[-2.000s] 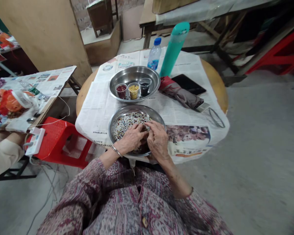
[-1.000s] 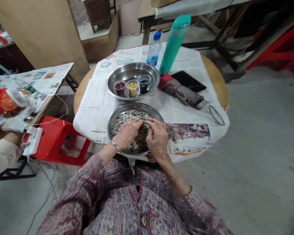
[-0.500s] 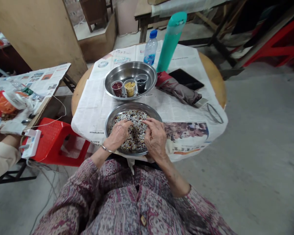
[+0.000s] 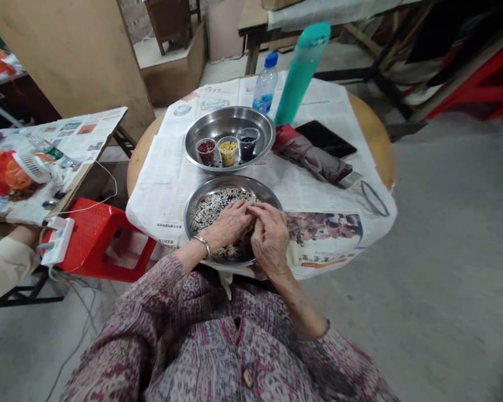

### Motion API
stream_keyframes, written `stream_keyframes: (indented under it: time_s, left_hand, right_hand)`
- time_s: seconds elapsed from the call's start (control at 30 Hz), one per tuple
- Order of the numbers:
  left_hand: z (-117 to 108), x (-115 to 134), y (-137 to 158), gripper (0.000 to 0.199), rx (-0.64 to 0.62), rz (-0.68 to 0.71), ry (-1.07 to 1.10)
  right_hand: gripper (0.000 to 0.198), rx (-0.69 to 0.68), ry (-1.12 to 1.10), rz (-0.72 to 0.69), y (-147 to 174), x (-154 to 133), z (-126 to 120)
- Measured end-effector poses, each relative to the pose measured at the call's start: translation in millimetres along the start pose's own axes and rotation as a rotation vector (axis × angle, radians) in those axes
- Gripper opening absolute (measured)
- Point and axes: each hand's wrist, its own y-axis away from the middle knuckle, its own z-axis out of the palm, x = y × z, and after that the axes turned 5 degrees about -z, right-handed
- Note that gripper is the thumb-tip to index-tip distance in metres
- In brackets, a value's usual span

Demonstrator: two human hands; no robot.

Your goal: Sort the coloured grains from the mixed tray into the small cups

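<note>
A steel bowl (image 4: 188, 218) in front of me holds a mix of white grains and dark, red and yellow beans (image 4: 212, 211). My left hand (image 4: 229, 226), with a bangle at its wrist, reaches over the mix, its fingertips meeting those of my right hand (image 4: 271, 239). Both hands have curled fingers; whatever lies between them is hidden. Behind stands a wider steel bowl (image 4: 218, 118) bearing three clear cups: one of red beans (image 4: 206, 152), one of yellow beans (image 4: 227, 152), one of black beans (image 4: 247, 146).
Newspaper (image 4: 159, 190) covers the round table. At the back are a water bottle (image 4: 265, 86) and a tall green bottle (image 4: 299, 78). A folded umbrella (image 4: 310, 156) and a dark tablet (image 4: 327, 138) lie right. A red stool (image 4: 92, 240) with a power strip (image 4: 58, 243) stands left.
My left hand has moved right across the bowl, and its fingers now meet my right hand's. Before, a gap with grains showing lay between them. The view has shifted slightly.
</note>
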Motion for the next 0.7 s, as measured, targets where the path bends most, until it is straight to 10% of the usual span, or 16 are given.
stream_keyframes:
  time_s: [0.33, 0.7]
  left_hand:
    - [-27, -42, 33, 0.029, 0.036, -0.387, -0.019]
    - [-30, 6, 81, 0.046, -0.069, -0.353, 0.265]
  right_hand:
    - [0.034, -0.023, 0.003, -0.006, -1, -1, -1]
    - [0.035, -0.026, 0.001, -0.009, 0, 0, 1]
